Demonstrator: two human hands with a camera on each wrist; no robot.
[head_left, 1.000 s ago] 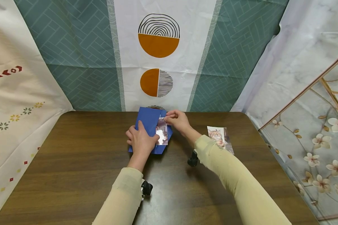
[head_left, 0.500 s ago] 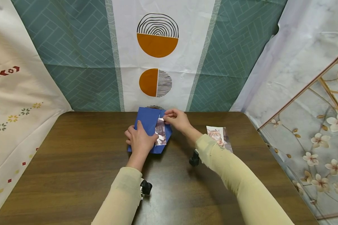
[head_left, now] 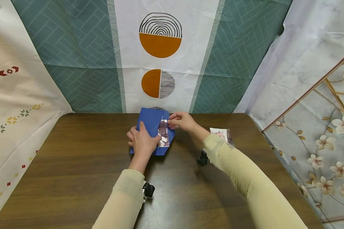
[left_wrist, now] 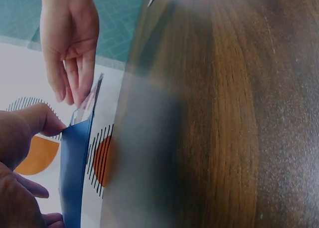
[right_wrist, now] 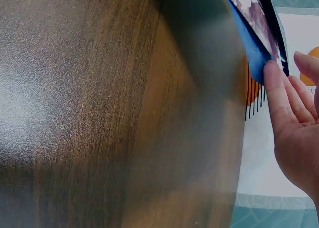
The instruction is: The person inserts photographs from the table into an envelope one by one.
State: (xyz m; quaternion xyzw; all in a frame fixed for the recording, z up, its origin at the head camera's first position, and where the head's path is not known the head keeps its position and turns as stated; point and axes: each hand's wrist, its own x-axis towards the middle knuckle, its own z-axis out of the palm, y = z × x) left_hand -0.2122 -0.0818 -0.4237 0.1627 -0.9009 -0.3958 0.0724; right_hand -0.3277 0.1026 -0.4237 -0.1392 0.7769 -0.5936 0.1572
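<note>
In the head view a blue envelope (head_left: pixel 150 119) is at the table's far edge, its opening and pointed flap facing right. A glossy picture card (head_left: pixel 163 130) in purplish and white tones sits partly inside, its right part showing. My left hand (head_left: pixel 144 140) grips the envelope, thumb at the opening's edge; the left wrist view shows the thumb tip on the blue edge (left_wrist: pixel 75 138). My right hand (head_left: pixel 183 122) is at the card's upper right corner. In the right wrist view its index fingertip (right_wrist: pixel 272 71) touches the envelope's flap beside the card, and the thumb stands apart.
Right of the hands lie overlapping picture cards (head_left: pixel 219 132), the top one with a cat drawing, partly covered by the right sleeve (head_left: pixel 232 162). The brown wooden table (head_left: pixel 74 178) ends at a patterned curtain (head_left: pixel 86 89) just behind the envelope.
Earlier my right thumb and finger were at the card's top corner; now the hand has shifted slightly right, and its sleeve covers more of the cards there. The left hand holds nearly still.
</note>
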